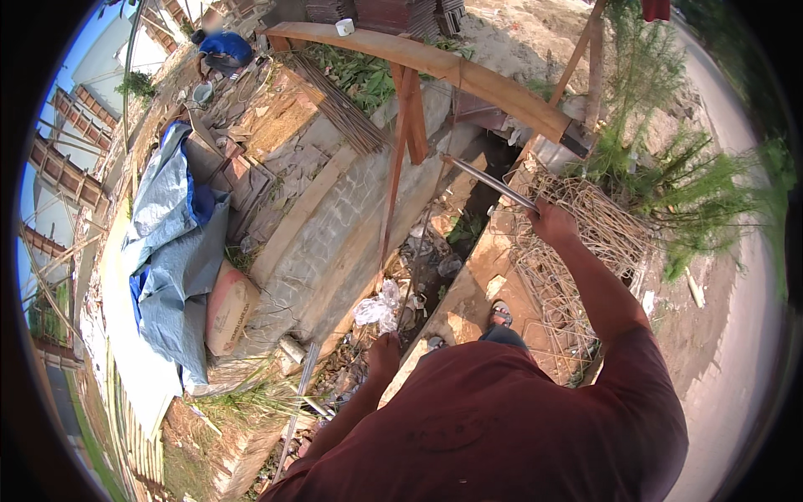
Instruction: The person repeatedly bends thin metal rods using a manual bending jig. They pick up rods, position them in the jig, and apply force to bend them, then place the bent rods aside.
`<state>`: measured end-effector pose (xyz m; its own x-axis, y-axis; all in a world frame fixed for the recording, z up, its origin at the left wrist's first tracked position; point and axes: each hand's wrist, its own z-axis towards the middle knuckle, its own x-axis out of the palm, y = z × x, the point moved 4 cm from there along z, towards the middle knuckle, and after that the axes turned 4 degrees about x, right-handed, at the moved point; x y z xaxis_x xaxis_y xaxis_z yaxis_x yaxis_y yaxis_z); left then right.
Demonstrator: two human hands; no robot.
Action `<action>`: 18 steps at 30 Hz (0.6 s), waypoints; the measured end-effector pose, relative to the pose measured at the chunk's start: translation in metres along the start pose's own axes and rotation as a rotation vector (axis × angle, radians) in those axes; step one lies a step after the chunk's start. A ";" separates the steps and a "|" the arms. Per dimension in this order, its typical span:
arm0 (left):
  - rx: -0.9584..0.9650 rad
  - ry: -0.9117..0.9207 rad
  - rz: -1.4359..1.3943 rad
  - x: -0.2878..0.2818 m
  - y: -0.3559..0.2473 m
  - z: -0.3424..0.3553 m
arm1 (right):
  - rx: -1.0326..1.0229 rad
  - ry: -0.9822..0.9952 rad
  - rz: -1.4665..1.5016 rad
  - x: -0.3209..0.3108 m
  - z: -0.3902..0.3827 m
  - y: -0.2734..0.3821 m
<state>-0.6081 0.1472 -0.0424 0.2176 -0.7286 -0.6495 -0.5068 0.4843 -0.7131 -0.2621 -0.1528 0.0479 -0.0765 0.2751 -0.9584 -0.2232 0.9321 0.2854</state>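
My right hand (554, 222) is closed around one end of a silvery metal pipe (493, 181). The pipe slants up and left over a dark trench, below a long wooden beam (460, 69). Lower down, my left hand (384, 353) is closed just below a crumpled clear plastic bag (381, 308). What it grips, if anything, I cannot make out. A thin straight line, perhaps a rod or string, runs from near that hand up toward the beam. A wooden post (411, 113) hangs down from the beam, with a narrow slat (391, 197) slanting toward the bag.
Tangled thin rods (577, 251) lie right of the trench (485, 180). On the left are a blue-grey tarp (177, 251), a filled sack (231, 309) and a stone-faced wall (314, 217). A person in blue (224, 52) crouches far left. A white cup (345, 27) stands on the beam.
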 end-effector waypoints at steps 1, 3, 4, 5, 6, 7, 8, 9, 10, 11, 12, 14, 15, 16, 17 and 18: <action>-0.050 -0.038 -0.049 0.011 0.005 0.000 | 0.051 -0.021 0.004 0.023 -0.012 0.007; -0.040 -0.131 -0.043 0.031 0.022 -0.012 | 0.061 -0.048 -0.005 0.032 -0.020 0.019; -0.028 -0.186 -0.036 0.036 0.033 -0.013 | 0.028 -0.057 -0.009 0.029 -0.019 0.028; -0.049 -0.085 -0.132 0.036 0.045 -0.014 | 0.008 -0.050 -0.013 0.031 -0.025 0.031; -0.147 0.049 -0.350 0.034 0.060 -0.005 | -0.027 -0.041 0.020 0.028 -0.022 0.027; -0.252 0.186 -0.572 0.029 0.060 0.006 | -0.065 -0.026 0.048 0.023 -0.016 0.015; -0.360 0.318 -0.798 0.029 0.051 0.017 | -0.108 -0.011 0.074 0.019 -0.014 0.007; -0.377 0.348 -0.874 0.023 0.019 0.032 | -0.126 -0.003 0.052 0.018 -0.019 0.004; -0.386 0.376 -0.948 0.017 -0.015 0.049 | -0.099 0.020 0.046 0.024 -0.025 0.002; -0.383 0.406 -1.011 0.021 -0.026 0.071 | -0.084 0.045 0.040 0.035 -0.035 0.004; -0.379 0.443 -1.075 0.030 -0.025 0.089 | -0.065 0.069 0.029 0.043 -0.046 0.004; -0.236 0.415 -0.807 0.041 -0.016 0.109 | -0.047 0.108 0.052 0.044 -0.065 0.012; -0.164 0.396 -0.674 0.046 -0.014 0.118 | -0.028 0.108 0.019 0.049 -0.065 0.009; -0.039 0.292 -0.494 0.052 -0.007 0.124 | -0.047 0.090 -0.002 0.046 -0.057 0.006; 0.085 0.197 -0.298 0.053 -0.003 0.121 | -0.052 0.074 -0.011 0.045 -0.050 0.000; 0.170 0.127 -0.171 0.057 0.001 0.116 | -0.058 0.059 -0.021 0.041 -0.042 -0.006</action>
<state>-0.5000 0.1627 -0.1106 0.1760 -0.8567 -0.4848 -0.3220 0.4153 -0.8508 -0.3049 -0.1570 0.0071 -0.1278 0.2394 -0.9625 -0.2815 0.9218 0.2667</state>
